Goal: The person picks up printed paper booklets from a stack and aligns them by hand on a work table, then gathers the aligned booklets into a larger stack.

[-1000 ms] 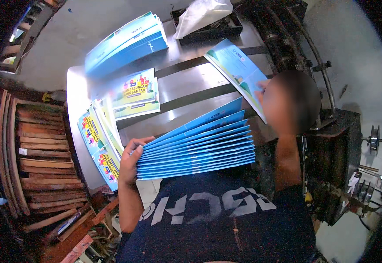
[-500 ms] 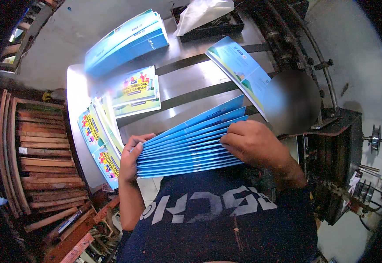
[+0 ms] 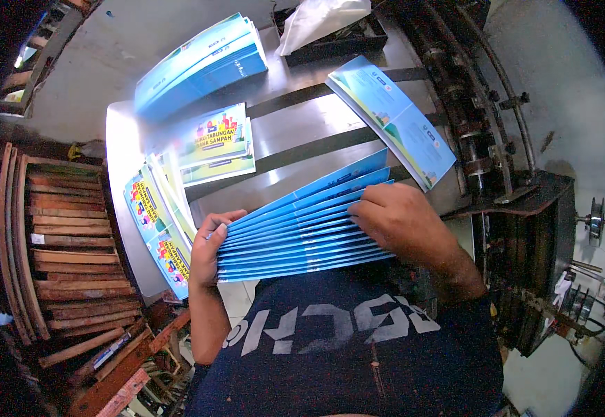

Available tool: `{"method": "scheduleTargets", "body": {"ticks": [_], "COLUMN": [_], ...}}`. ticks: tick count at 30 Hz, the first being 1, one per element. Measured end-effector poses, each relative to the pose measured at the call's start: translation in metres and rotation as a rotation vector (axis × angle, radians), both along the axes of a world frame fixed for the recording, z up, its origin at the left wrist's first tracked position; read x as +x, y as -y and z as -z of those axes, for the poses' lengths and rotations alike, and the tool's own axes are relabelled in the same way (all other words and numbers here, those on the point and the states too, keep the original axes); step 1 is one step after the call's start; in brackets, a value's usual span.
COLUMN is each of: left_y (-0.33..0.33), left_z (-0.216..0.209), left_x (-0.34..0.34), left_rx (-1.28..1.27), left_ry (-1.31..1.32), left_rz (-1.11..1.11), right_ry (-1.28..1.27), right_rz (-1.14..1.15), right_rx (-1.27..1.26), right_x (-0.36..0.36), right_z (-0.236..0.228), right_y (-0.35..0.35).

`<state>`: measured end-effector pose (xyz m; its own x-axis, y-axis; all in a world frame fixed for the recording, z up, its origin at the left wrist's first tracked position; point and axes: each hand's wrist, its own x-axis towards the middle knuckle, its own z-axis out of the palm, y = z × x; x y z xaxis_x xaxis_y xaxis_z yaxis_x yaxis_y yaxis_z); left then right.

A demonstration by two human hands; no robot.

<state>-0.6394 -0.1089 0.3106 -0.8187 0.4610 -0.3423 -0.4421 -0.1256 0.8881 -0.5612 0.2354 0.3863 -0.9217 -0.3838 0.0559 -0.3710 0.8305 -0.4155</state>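
Note:
A fanned stack of light blue printed booklets (image 3: 302, 229) is held in front of my chest, its layers spread like steps. My left hand (image 3: 209, 243) grips the left end, thumb on top and fingers behind. At the right end, the bent fingers of my right hand (image 3: 393, 219) are closed on the edges of the upper layers. How many layers the right fingers pinch is hidden. On the metal table (image 3: 295, 132) beyond lies a long blue and green booklet pile (image 3: 396, 121) at the right.
A tall blue booklet stack (image 3: 202, 66) stands at the back left. Nearer lie small illustrated booklets (image 3: 219, 139) and more long booklets (image 3: 156, 233) by the left edge. A dark tray (image 3: 337, 42) holds white plastic. Machine rollers (image 3: 473, 132) flank the right; a wooden slatted rack (image 3: 77, 243) stands left.
My right hand has shifted slightly along the right edge of the fanned booklets. The near end of the right-hand pile, blurred over before, now shows. My left hand keeps its place.

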Motion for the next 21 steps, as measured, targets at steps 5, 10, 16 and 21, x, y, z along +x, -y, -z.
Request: {"method": "scheduleTargets", "body": {"ticks": [5, 10, 16, 21], "left_y": [0.000, 0.000, 0.001, -0.005], "left_z": [0.001, 0.005, 0.002, 0.001], "left_x": [-0.001, -0.002, -0.001, -0.003], "left_rx": [-0.008, -0.012, -0.029, 0.041], "left_ry": [-0.012, -0.020, 0.033, 0.049], "left_rz": [0.007, 0.008, -0.021, -0.024], "right_ry": [-0.039, -0.141, -0.139, -0.133], "right_rz": [0.049, -0.027, 0.777, 1.128], "right_rx": [0.016, 0.063, -0.423, -0.079], "right_x": [-0.007, -0.015, -0.015, -0.028], "right_z": [0.002, 0.005, 0.008, 0.063], "right_y": [0.002, -0.003, -0.108, -0.151]}}
